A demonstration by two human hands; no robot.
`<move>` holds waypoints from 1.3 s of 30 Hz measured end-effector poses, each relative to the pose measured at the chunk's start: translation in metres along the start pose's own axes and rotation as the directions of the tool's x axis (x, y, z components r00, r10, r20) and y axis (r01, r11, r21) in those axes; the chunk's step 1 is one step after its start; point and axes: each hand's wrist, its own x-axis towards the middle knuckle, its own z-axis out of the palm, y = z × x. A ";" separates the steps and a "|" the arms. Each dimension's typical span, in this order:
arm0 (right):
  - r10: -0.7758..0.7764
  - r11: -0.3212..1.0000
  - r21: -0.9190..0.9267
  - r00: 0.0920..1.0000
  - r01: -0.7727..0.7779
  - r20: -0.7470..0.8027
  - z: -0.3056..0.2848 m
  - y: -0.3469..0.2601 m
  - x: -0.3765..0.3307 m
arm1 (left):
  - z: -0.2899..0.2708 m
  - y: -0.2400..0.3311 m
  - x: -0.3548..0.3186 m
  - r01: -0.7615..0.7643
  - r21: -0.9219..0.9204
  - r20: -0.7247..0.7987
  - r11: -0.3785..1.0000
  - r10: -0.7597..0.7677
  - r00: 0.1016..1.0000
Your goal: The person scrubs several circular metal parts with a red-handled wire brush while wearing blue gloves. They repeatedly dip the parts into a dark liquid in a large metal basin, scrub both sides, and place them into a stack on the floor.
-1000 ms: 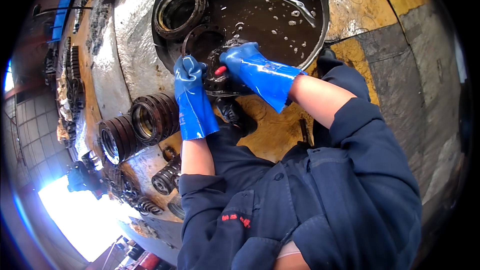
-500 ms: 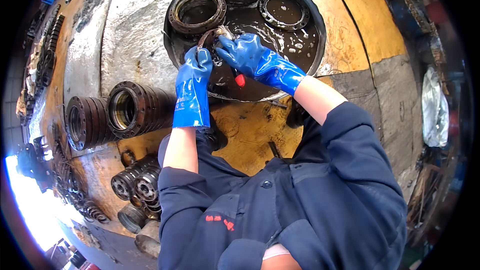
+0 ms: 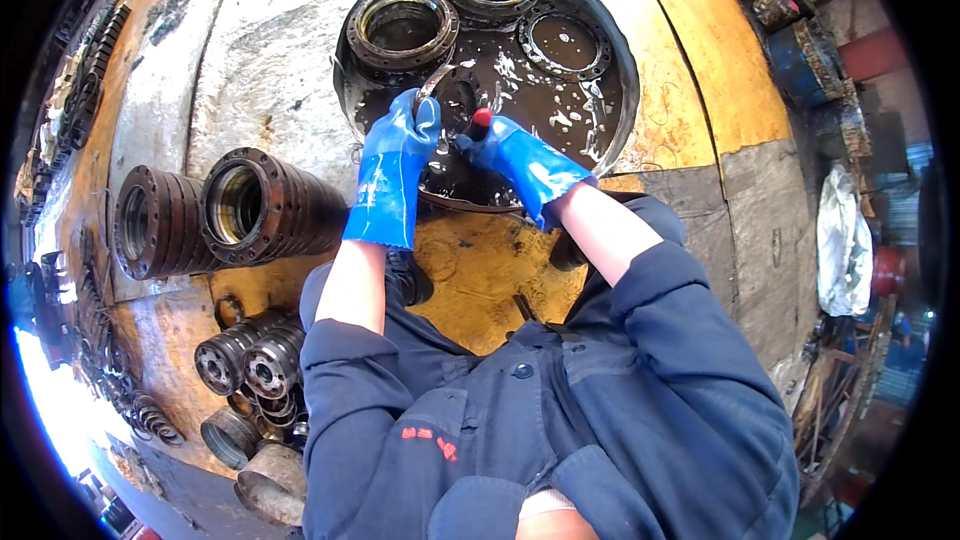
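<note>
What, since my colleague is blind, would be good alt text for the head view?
A person's blue-gloved left hand holds a metal ring at a round tub of dark liquid; the right hand grips a red-tipped handle.

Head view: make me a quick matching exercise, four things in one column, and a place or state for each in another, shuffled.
Things:
1. Left hand
2. Right hand
3. Round tub
4. White bundle

Places and states:
A. Closed around a red-ended tool
B. Near the picture's right edge
C. Gripping a curved metal rim
D. Holding dark liquid with pale froth

Right pairs: 1-C, 2-A, 3-D, 4-B.
</note>
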 end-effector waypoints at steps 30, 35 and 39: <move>-0.287 0.741 0.651 0.954 0.165 0.084 -0.033 -0.005 -0.058 | -0.024 -0.036 0.007 0.063 -0.328 0.015 0.943 -0.062 0.998; -0.061 0.998 -0.003 0.997 0.061 0.056 -0.028 -0.004 0.008 | -0.022 -0.032 0.006 0.065 -0.342 0.029 0.938 -0.059 0.998; -0.321 0.863 -0.451 0.936 0.227 -0.143 -0.029 -0.024 0.003 | -0.024 -0.032 0.001 0.073 -0.351 0.024 0.934 -0.069 0.997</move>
